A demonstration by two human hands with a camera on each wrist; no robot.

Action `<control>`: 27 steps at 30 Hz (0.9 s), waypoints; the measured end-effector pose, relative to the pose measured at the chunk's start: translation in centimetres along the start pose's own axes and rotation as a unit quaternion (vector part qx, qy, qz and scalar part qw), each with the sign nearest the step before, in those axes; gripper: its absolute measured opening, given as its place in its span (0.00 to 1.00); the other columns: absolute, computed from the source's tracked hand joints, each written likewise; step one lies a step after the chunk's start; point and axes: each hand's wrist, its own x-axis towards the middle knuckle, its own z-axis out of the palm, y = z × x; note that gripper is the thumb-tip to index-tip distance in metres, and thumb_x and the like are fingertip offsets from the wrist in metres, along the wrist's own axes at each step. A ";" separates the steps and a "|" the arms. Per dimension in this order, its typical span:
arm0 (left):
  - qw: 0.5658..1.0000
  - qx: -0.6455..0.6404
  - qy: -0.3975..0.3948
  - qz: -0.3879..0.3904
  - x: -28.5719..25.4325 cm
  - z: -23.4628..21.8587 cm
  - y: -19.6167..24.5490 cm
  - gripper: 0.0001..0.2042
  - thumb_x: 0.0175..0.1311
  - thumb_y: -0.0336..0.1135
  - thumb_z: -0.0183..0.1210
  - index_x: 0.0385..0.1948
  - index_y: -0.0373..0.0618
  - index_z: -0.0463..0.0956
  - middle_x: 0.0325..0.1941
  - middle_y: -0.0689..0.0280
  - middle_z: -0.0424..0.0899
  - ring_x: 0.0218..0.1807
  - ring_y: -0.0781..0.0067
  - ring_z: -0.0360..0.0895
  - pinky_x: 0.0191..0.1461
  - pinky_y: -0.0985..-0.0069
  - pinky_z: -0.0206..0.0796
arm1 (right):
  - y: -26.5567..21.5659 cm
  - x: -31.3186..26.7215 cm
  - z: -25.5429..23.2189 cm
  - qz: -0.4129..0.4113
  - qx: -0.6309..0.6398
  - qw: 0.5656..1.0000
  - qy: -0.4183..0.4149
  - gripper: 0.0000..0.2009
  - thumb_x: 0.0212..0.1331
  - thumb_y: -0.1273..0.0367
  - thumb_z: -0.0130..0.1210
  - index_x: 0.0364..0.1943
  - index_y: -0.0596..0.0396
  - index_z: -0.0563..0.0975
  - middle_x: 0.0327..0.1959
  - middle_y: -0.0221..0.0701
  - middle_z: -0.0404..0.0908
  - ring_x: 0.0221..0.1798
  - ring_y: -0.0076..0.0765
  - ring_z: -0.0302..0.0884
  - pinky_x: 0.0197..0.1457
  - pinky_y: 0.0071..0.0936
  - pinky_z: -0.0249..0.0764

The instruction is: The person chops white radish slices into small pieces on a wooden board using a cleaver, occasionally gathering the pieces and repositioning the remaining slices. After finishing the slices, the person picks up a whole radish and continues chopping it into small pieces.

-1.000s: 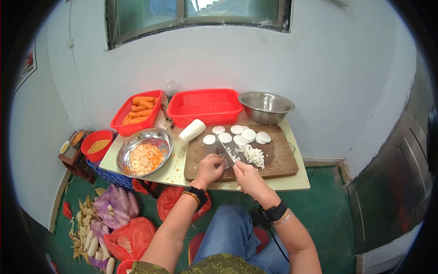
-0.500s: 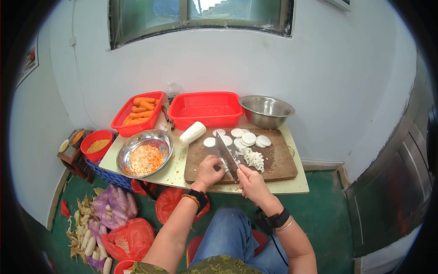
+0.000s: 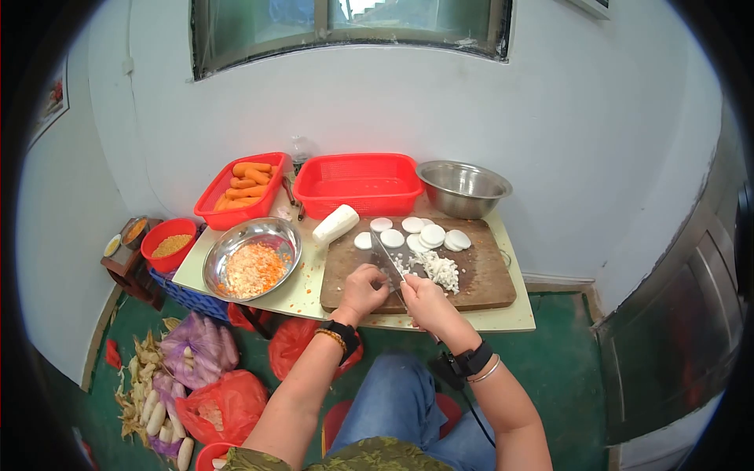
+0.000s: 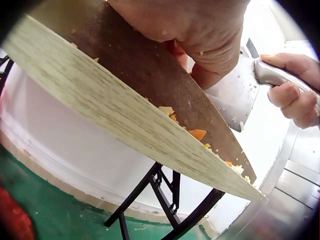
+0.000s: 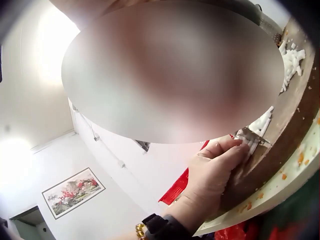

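My right hand (image 3: 429,301) grips the metal handle of a cleaver (image 4: 234,92), whose blade stands over the wooden cutting board (image 3: 488,276). Beside the blade, my left hand (image 3: 364,290) rests low on the board with bent fingers. In the right wrist view its thumb and fingertips pinch white radish strips (image 5: 256,131) right at the blade. A pile of diced radish (image 3: 441,272) lies to the right of the cleaver. Round radish slices (image 3: 431,234) are spread behind it, and a thick peeled radish piece (image 3: 335,224) leans on the board's left back corner.
At the left stands a steel bowl of chopped carrot and pale bits (image 3: 292,245). Behind are a red basket of carrots (image 3: 201,206), another red basket (image 3: 361,207) and a steel basin (image 3: 465,206). Bags of radishes (image 3: 196,353) lie on the floor.
The cleaver's blade tilted to show its broad side half a second ago and now stands nearly edge-on again. My left hand has stayed at about the same spot on the board.
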 end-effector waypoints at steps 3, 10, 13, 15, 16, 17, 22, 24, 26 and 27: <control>1.000 -0.004 -0.006 -0.004 0.0 0.1 0.0 0.05 0.46 0.30 0.63 0.23 0.41 0.80 0.31 0.60 0.82 0.35 0.61 0.80 0.42 0.70 0.73 | 0.6 -0.1 -0.3 0.019 0.007 1.000 0.006 0.13 0.70 0.64 0.43 0.36 0.61 0.74 0.19 0.39 0.75 0.15 0.33 0.74 0.17 0.32 0.69; 1.000 -0.017 -0.008 0.005 0.0 0.3 0.1 0.07 0.46 0.30 0.63 0.26 0.40 0.78 0.33 0.59 0.80 0.37 0.58 0.79 0.43 0.68 0.73 | 0.2 -1.5 -2.3 0.103 0.110 0.987 -0.058 0.18 0.72 0.61 0.42 0.57 0.55 0.73 0.18 0.24 0.70 0.14 0.17 0.66 0.15 0.19 0.66; 0.999 -0.022 -0.025 0.011 -0.1 -0.3 0.6 0.09 0.44 0.31 0.63 0.28 0.40 0.78 0.34 0.58 0.79 0.39 0.56 0.78 0.45 0.67 0.73 | 0.3 -1.6 -1.8 0.088 0.100 0.990 -0.052 0.17 0.72 0.61 0.42 0.54 0.56 0.74 0.18 0.24 0.69 0.13 0.18 0.66 0.15 0.19 0.66; 0.999 -0.026 -0.036 0.021 -0.2 -0.2 0.6 0.10 0.43 0.32 0.64 0.28 0.39 0.77 0.34 0.58 0.78 0.41 0.55 0.77 0.46 0.66 0.72 | 0.0 -1.6 -1.6 0.085 0.093 0.991 -0.043 0.15 0.72 0.62 0.43 0.51 0.56 0.75 0.17 0.24 0.68 0.13 0.18 0.65 0.15 0.19 0.65; 0.999 -0.023 -0.036 0.029 -0.2 -0.1 0.5 0.11 0.43 0.32 0.64 0.28 0.39 0.77 0.34 0.58 0.78 0.41 0.54 0.77 0.46 0.65 0.72 | 0.5 -1.2 -1.3 0.047 0.051 0.997 -0.036 0.14 0.71 0.62 0.43 0.49 0.56 0.75 0.17 0.25 0.68 0.13 0.20 0.66 0.15 0.21 0.66; 0.998 -0.021 -0.037 0.035 -0.1 0.0 0.3 0.11 0.42 0.32 0.64 0.28 0.39 0.77 0.34 0.57 0.78 0.41 0.54 0.77 0.46 0.65 0.72 | 1.2 -0.5 -0.7 0.010 0.010 1.000 -0.028 0.14 0.71 0.63 0.43 0.47 0.57 0.75 0.16 0.27 0.69 0.13 0.21 0.66 0.15 0.22 0.66; 0.999 -0.005 -0.025 0.028 -0.2 0.0 0.4 0.09 0.42 0.31 0.64 0.26 0.40 0.76 0.32 0.57 0.77 0.38 0.53 0.77 0.43 0.65 0.72 | 2.6 0.6 1.6 -0.196 -0.141 0.967 0.078 0.12 0.70 0.66 0.43 0.43 0.60 0.74 0.17 0.37 0.72 0.15 0.32 0.71 0.18 0.31 0.68; 0.999 -0.007 -0.007 0.044 -0.2 0.3 0.0 0.09 0.44 0.32 0.65 0.26 0.40 0.77 0.30 0.58 0.79 0.36 0.56 0.78 0.42 0.68 0.73 | 2.4 0.5 0.9 -0.104 -0.026 0.993 0.048 0.13 0.70 0.64 0.44 0.47 0.58 0.75 0.17 0.30 0.71 0.14 0.25 0.69 0.17 0.25 0.67; 0.999 -0.025 -0.002 0.036 -0.2 0.4 -0.4 0.10 0.44 0.32 0.64 0.28 0.40 0.78 0.31 0.58 0.79 0.38 0.57 0.79 0.44 0.68 0.73 | 0.1 -0.9 -0.9 0.065 0.104 0.992 -0.018 0.14 0.71 0.63 0.45 0.50 0.57 0.75 0.17 0.27 0.70 0.14 0.21 0.68 0.16 0.22 0.66; 0.999 -0.025 0.004 0.031 -0.1 0.5 -0.4 0.10 0.43 0.31 0.64 0.29 0.40 0.79 0.32 0.58 0.79 0.38 0.57 0.79 0.44 0.68 0.73 | 0.5 -1.2 -1.0 0.083 0.125 0.989 -0.011 0.17 0.71 0.61 0.45 0.56 0.55 0.74 0.18 0.22 0.69 0.14 0.16 0.65 0.15 0.17 0.65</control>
